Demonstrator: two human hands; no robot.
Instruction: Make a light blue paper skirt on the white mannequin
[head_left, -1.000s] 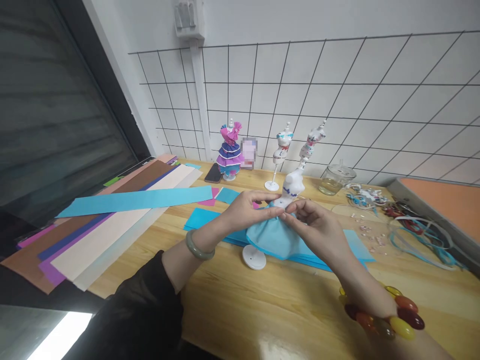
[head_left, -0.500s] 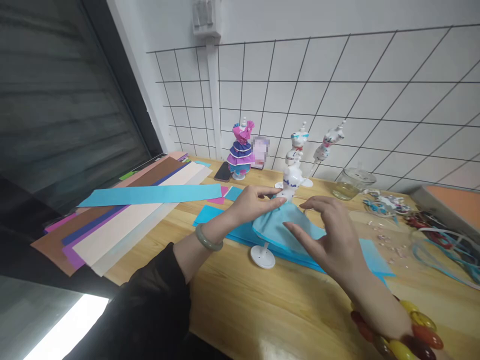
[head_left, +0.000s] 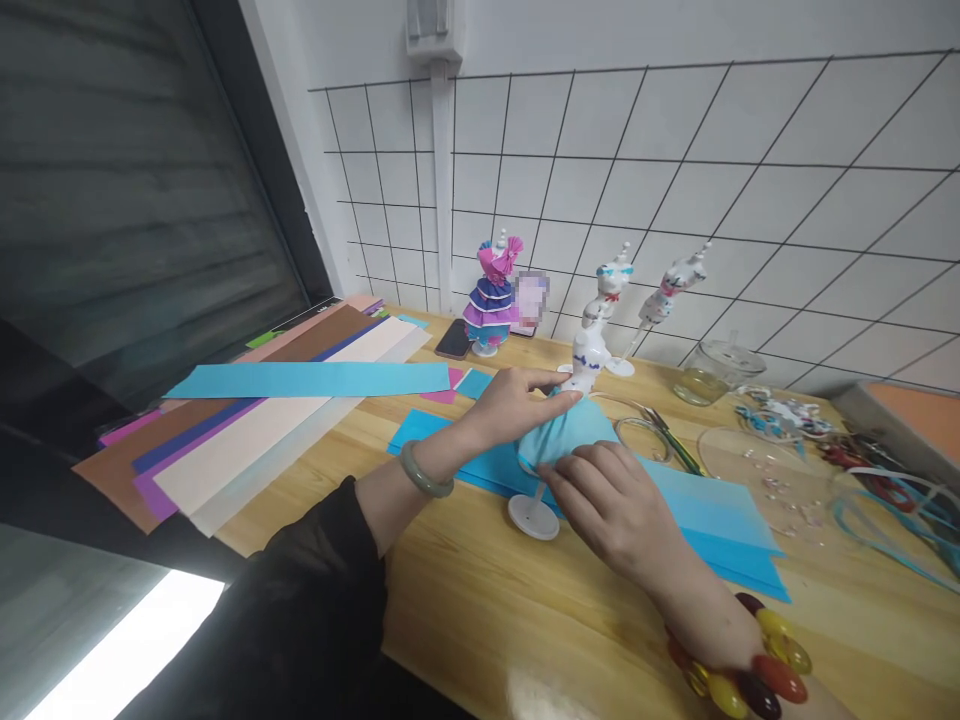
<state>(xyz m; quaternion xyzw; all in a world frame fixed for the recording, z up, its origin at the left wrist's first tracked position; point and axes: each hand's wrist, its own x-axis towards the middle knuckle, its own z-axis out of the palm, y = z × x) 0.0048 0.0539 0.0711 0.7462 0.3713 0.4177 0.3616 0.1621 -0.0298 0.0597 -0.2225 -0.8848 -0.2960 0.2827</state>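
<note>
A small white dress form (head_left: pixel 591 348) with purple marks stands on a round white base (head_left: pixel 534 517) in front of me. A light blue crepe-paper skirt (head_left: pixel 551 432) wraps its lower part. My left hand (head_left: pixel 517 405) grips the gathered top of the skirt at the waist, thumb and forefinger closed on it. Lower down, my right hand (head_left: pixel 611 500) has its fingers curled together over the skirt's bottom edge; the fingertips are partly hidden. Beneath the form lie bright blue paper sheets (head_left: pixel 735 545).
Coloured paper strips (head_left: pixel 247 430) lie at left, a blue strip (head_left: pixel 307 380) across them. Behind stand a finished paper dress (head_left: pixel 491 300), a phone (head_left: pixel 453 339) and more forms (head_left: pixel 677 280). Pliers (head_left: pixel 679 445), a glass jar (head_left: pixel 712 375) and ribbons (head_left: pixel 900 515) are at right.
My right hand has gone from spread fingers beside the skirt to closed fingers at its lower edge, moving down and left. The skirt is drawn in narrower. My left hand keeps its hold.
</note>
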